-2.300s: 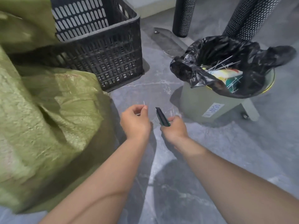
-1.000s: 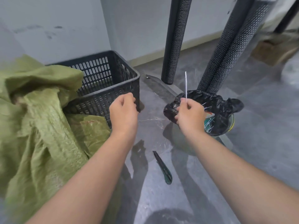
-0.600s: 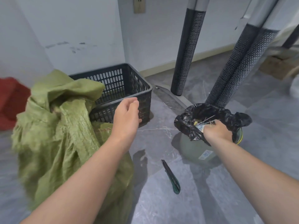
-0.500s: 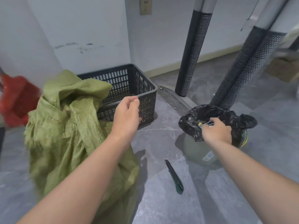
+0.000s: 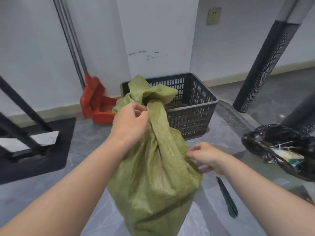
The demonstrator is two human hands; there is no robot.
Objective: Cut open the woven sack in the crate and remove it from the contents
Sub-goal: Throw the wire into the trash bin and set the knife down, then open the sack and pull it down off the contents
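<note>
A green woven sack (image 5: 153,176) stands full on the grey floor in front of me, its top bunched into a neck. My left hand (image 5: 129,123) grips that neck near the top. My right hand (image 5: 204,155) pinches the fabric on the sack's right side, lower down. Behind the sack sits a black slatted plastic crate (image 5: 192,106); its inside is mostly hidden. A dark green utility knife (image 5: 227,197) lies on the floor to the right of the sack, under my right forearm.
A bin lined with a black bag (image 5: 279,149), holding scraps and white strips, stands at the right. A red dustpan and broom (image 5: 95,101) lean on the wall. A black stand base (image 5: 34,147) lies left. Perforated black posts (image 5: 262,65) rise at right.
My right hand dropped a white strip into the bin and came back to the sack's side. My left hand closed on the sack's neck. The knife stays on the floor.
</note>
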